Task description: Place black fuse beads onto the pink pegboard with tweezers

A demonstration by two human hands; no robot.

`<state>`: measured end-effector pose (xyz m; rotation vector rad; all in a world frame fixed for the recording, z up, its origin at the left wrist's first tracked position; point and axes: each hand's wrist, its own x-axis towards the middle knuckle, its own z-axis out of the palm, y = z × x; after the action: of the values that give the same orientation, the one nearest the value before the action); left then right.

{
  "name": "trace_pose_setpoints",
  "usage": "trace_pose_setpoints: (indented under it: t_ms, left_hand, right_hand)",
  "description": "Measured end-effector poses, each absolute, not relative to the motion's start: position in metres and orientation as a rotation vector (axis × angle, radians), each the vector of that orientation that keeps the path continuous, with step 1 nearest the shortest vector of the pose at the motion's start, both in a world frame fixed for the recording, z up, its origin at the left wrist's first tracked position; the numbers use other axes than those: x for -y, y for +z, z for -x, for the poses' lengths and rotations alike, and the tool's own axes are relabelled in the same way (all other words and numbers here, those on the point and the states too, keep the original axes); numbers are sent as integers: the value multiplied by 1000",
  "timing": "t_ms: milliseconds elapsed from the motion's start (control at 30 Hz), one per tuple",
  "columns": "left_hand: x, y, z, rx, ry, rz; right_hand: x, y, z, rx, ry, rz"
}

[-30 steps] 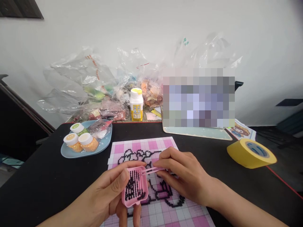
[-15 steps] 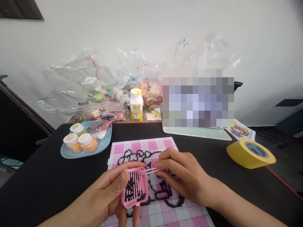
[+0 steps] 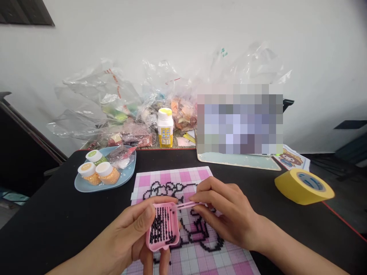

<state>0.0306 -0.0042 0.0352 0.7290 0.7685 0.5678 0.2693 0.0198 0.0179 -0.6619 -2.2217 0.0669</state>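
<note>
Apparently, the step in hand is picking out black beads [image 3: 162, 225] with tweezers [image 3: 186, 205]. At lower centre, the left hand [image 3: 132, 227] has its grip closed around the pink tray [image 3: 175, 221], thumb on its left edge. The right hand [image 3: 232, 214], reaching in from the lower right, has its grip pinched on the tweezers, tips at the tray's upper right. The next move probably calls for a light, steady squeeze.

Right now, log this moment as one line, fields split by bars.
left hand: holds pink tray, black beads inside | right hand: pinches pink tweezers, tips at tray | beneath: checkered board, black outline
</note>
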Motion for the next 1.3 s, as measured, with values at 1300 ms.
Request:
trace_pose_setpoints:
  t_ms: [1300]
  left_hand:
    - [-2,34,-24,-807,682,-631]
  right_hand:
    - [-30,22,-287,2403,33,807]
